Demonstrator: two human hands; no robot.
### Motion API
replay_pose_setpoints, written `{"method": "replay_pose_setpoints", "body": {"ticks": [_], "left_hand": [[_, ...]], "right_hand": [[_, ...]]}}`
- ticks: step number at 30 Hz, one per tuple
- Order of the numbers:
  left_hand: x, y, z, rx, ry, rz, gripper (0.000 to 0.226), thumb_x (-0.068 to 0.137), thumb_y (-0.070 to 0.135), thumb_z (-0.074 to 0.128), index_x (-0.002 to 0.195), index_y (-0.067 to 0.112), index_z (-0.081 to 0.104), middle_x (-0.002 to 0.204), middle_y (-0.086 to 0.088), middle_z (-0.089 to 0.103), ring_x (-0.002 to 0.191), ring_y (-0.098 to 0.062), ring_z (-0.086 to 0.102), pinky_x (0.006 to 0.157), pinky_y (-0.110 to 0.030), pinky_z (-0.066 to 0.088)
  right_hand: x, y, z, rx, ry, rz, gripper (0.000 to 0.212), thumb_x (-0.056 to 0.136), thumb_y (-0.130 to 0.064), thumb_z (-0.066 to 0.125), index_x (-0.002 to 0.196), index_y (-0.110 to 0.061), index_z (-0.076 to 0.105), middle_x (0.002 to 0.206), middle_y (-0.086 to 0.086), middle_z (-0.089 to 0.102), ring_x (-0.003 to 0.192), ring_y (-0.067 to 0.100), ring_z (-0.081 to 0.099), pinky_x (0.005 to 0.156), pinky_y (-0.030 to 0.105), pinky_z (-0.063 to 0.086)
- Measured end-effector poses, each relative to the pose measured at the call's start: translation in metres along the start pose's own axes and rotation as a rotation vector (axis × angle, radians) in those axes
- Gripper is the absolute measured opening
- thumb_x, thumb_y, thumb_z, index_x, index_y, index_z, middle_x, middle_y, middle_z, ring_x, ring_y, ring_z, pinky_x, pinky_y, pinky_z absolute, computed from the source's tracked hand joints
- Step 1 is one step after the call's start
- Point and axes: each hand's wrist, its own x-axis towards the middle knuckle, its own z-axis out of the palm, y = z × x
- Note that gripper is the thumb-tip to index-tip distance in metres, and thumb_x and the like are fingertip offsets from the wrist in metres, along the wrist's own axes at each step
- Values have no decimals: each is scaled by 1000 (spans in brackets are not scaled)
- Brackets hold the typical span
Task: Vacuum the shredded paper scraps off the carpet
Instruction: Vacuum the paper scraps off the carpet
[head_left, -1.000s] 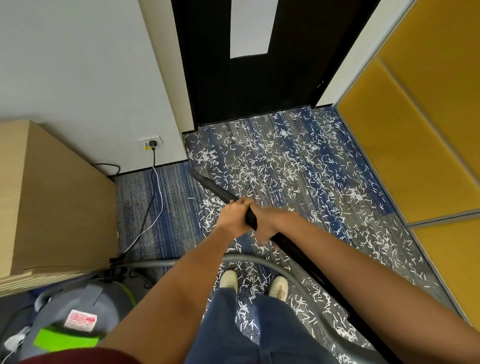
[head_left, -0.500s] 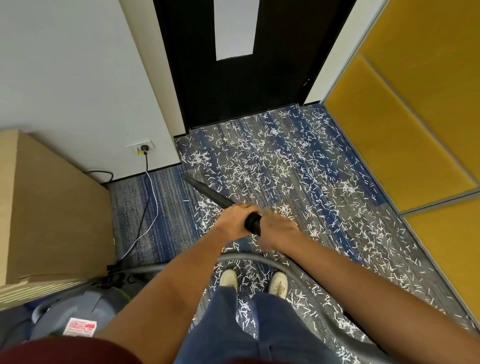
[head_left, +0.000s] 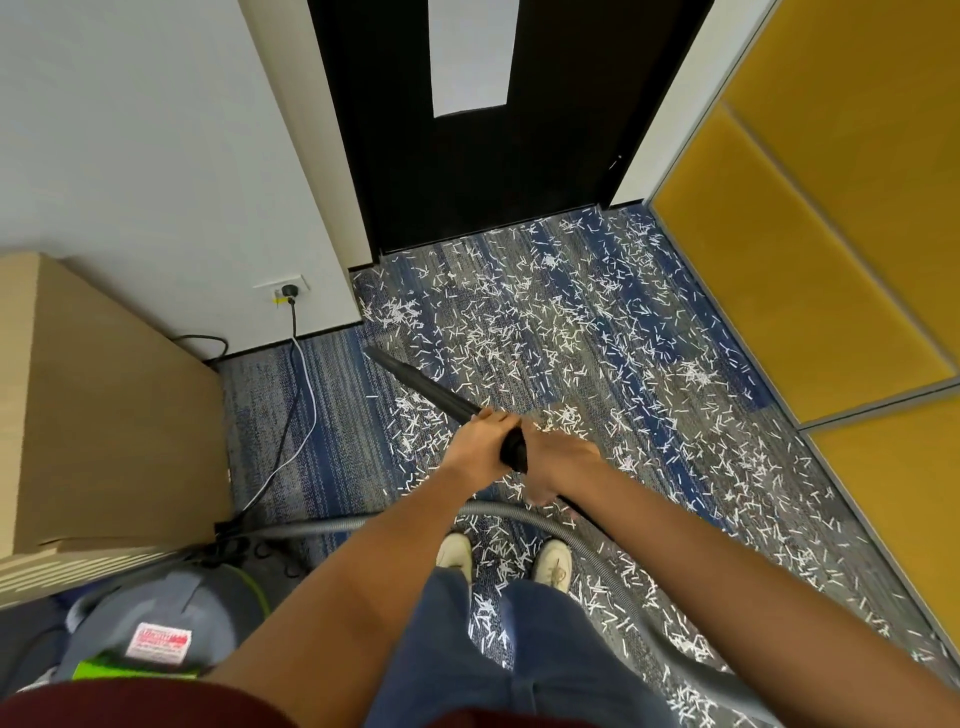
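Head view, left to right: a loose black power cord (head_left: 293, 325) trails near the black tapered vacuum nozzle (head_left: 415, 382) and could be snagged by a wide sweep, the left hand (head_left: 478, 449) and right hand (head_left: 558, 462) both clamp the wand, and white shredded paper scraps (head_left: 545, 332) litter the blue-grey carpet (head_left: 332, 431) beyond.

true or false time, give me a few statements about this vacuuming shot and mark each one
1. Both the left hand and right hand grip the black wand. True.
2. The carpet left of the wand is the messiest part. False: the paper scraps lie thickest to its right, toward the yellow panels.
3. A plug sits in the wall outlet. True.
4. The vacuum canister stands against the yellow panels. False: it sits lower left, beside the wooden cabinet.
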Motion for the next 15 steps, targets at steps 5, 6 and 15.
{"method": "replay_pose_setpoints", "body": {"ticks": [5, 6, 15], "left_hand": [[3, 18, -6, 6, 27, -8, 36, 84, 3, 59, 120, 7, 56, 115, -6, 62, 108, -21, 56, 98, -36, 45], [2, 22, -7, 14, 21, -18, 36, 86, 3, 59, 121, 7, 56, 116, -6, 62, 109, -21, 56, 99, -34, 44], [-4, 22, 11, 96, -76, -116, 40, 85, 6, 61, 124, 11, 54, 128, -4, 55, 122, -24, 48, 106, -36, 38]], "right_hand": [[-6, 9, -5, -115, 103, -23, 73, 93, -32, 57, 148, -12, 15, 87, -2, 48, 79, 14, 49, 79, 30, 47], [-7, 11, -4, -109, 114, -27, 64, 93, -24, 56, 145, -11, 21, 81, -1, 44, 75, 13, 47, 80, 29, 48], [-8, 20, 23, -50, 178, -123, 57, 94, -8, 50, 145, -7, 22, 126, 10, 53, 110, 23, 56, 90, 35, 46]]}}
